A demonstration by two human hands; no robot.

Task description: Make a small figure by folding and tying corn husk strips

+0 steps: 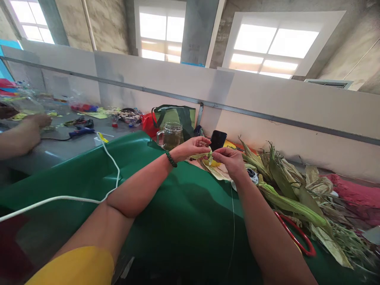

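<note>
Husk, a small pale green strip of it (210, 156), is held up between my two hands, above the far part of the green sheet (184, 202). My left hand (190, 148) comes in from the left with its thumb and fingers together on the strip; my right hand (233, 160) meets it from the right, thumb and forefinger pinched on the same piece. The strip's long axis stands roughly upright where it shows between my fingertips, its lower end pointing down toward the sheet. A paler leafy part lies to the left, under my left fingers; I cannot tell whether it belongs to the same piece.

Just beyond my fingertips a dark phone (218, 140) leans upright. Far left of it stand a glass mug (171, 136) and a green bag (185, 118). Right of my right wrist is a heap of dry husks (282, 174), and from it a long green husk (297, 206) points from far left to near right. Red handles (297, 234) lie beside its near side. A thin white thread (233, 221) runs down toward me, left of my right forearm. Well apart, far left, is another person's hand (38, 120).
</note>
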